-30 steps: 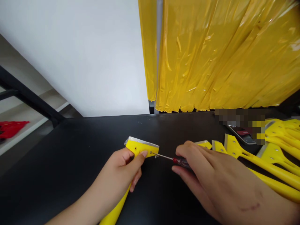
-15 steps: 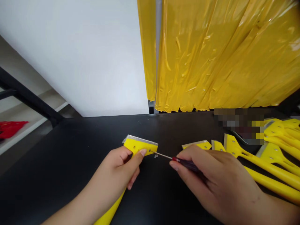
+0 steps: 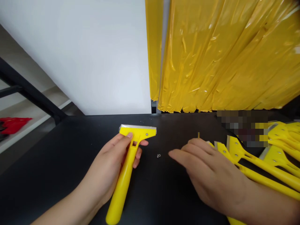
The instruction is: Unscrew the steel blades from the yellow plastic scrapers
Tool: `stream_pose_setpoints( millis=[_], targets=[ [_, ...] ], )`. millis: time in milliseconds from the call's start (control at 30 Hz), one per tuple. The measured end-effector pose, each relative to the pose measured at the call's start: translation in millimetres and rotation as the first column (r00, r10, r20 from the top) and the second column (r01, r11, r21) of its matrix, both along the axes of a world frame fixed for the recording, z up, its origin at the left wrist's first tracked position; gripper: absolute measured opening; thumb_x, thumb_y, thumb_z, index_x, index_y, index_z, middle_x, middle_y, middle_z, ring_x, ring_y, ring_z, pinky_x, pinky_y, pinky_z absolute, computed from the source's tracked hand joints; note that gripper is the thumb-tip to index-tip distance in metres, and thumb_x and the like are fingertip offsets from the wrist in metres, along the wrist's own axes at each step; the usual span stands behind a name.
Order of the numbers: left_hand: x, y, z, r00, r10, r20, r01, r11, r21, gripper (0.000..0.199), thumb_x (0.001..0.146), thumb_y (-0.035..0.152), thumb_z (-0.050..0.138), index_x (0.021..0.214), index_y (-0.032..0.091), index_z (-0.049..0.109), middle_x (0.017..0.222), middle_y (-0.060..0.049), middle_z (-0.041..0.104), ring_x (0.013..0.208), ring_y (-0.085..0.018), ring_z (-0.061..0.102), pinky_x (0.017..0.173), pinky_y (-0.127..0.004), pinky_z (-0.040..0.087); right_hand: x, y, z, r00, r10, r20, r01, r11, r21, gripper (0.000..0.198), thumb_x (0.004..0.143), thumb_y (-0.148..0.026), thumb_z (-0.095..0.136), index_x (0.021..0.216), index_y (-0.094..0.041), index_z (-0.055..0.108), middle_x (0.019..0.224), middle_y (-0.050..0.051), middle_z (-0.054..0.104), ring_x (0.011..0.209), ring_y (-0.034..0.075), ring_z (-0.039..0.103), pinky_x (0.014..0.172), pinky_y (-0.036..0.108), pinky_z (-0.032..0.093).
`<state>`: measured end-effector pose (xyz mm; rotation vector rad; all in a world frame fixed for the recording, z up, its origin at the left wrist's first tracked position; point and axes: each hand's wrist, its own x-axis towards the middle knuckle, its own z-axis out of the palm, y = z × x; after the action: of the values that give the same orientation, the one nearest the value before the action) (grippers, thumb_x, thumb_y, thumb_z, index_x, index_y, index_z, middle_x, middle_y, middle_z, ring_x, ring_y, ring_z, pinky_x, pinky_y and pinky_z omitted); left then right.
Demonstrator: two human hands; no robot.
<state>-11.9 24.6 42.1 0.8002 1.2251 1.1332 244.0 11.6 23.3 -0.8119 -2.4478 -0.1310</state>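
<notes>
The scraper [image 3: 126,172] at seven o'clock is of smooth plastic, with a metal blade [image 3: 140,127]; the tabletop [image 3: 61,165] looks matt; the sheeting [image 3: 225,56] at two o'clock is glossy, wrinkled plastic

Your scraper [image 3: 125,179] is yellow with a silvery blade [image 3: 140,127] — the scrapers [image 3: 262,160] at right are yellow too. Your tabletop [image 3: 70,156] is black; at the far side you face a white panel [image 3: 93,56] and yellow sheeting [image 3: 225,62] — at left, a red item [image 3: 17,125].

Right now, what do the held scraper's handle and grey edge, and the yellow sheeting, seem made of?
Handle: probably moulded plastic, satin, with soft highlights. Grey edge: likely metal, dull, thin and straight. Yellow sheeting: apparently glossy plastic film, creased with bright glints.
</notes>
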Motion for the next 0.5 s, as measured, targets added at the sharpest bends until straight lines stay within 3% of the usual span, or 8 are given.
stream_pose_setpoints(
  millis=[133, 300, 367, 500],
  targets=[
    [-1.0, -1.6, 2.2, 1.000, 0.002, 0.029, -0.002, 1.000, 0.008, 0.026, 0.098, 0.040, 0.072, 0.108, 0.016, 0.073, 0.097, -0.008, 0.077, 0.073, -0.015, 0.063, 0.063, -0.024, 0.058, -11.3, 3.9, -13.0, 0.971, -0.066, 0.230, 0.091, 0.991, -0.097, 0.049, 0.096, -0.010, 0.058, 0.143, -0.023, 0.062, 0.096, 0.003, 0.069, 0.088, 0.024, 0.060, 0.090, 0.045, 0.045],
    [-0.6, -5.1, 2.6, 0.997, -0.069, 0.028, 0.069, 0.998, 0.000, 0.029, 0.100, 0.045, 0.069, 0.108, 0.017, 0.073, 0.086, -0.005, 0.074, 0.069, -0.016, 0.061, 0.057, -0.022, 0.054, -16.1, 4.4, -29.4, 0.961, -0.088, 0.264, 0.121, 0.987, -0.108, 0.050, 0.092, -0.009, 0.064, 0.141, -0.019, 0.064, 0.101, 0.003, 0.071, 0.091, 0.025, 0.063, 0.094, 0.045, 0.041],
    [-0.2, -6.0, 4.2, 0.995, -0.099, 0.019, 0.099, 0.995, 0.008, 0.029, 0.101, 0.045, 0.067, 0.108, 0.017, 0.074, 0.085, -0.006, 0.074, 0.068, -0.015, 0.060, 0.056, -0.022, 0.052, -16.5, 4.9, -32.6, 0.964, -0.091, 0.250, 0.121, 0.987, -0.108, 0.043, 0.092, -0.010, 0.065, 0.133, -0.018, 0.067, 0.100, 0.003, 0.071, 0.090, 0.025, 0.063, 0.095, 0.046, 0.040],
    [-0.6, -9.1, 8.5, 0.971, -0.236, 0.019, 0.236, 0.972, 0.011, 0.036, 0.102, 0.046, 0.064, 0.101, 0.013, 0.077, 0.079, -0.007, 0.074, 0.061, -0.012, 0.057, 0.058, -0.020, 0.048, -17.0, 9.6, -36.7, 0.967, -0.102, 0.234, 0.140, 0.979, -0.149, 0.017, 0.094, -0.007, 0.062, 0.101, -0.020, 0.070, 0.087, 0.002, 0.067, 0.080, 0.025, 0.061, 0.089, 0.045, 0.040]
  ],
)
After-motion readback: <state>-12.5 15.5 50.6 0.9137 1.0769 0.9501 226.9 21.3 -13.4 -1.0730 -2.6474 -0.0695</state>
